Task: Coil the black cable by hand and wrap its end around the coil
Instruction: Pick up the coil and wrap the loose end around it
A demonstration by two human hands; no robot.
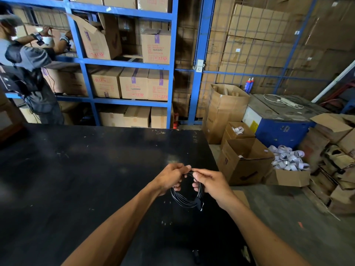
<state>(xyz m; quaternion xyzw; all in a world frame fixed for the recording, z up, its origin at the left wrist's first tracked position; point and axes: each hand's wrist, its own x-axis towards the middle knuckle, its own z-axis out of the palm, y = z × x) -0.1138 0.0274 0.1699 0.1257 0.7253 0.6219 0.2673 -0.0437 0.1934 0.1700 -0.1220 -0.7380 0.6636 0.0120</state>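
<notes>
The black cable [182, 199] hangs as a small coil of several loops above the black table [76, 179]. My left hand [171, 178] grips the coil's upper left side. My right hand [211, 182] holds its upper right side and pinches a strand at the top, where both hands' fingertips meet. A dark plug end [198, 203] with a pale tip dangles at the coil's lower right. The coil's top is hidden by my fingers.
The table's right edge runs close beside my right arm; open cardboard boxes [244, 162] and a heap of white tape rolls [288, 157] lie on the floor beyond. Blue shelving [123, 64] with boxes stands behind the table. Another person [28, 73] works at the far left.
</notes>
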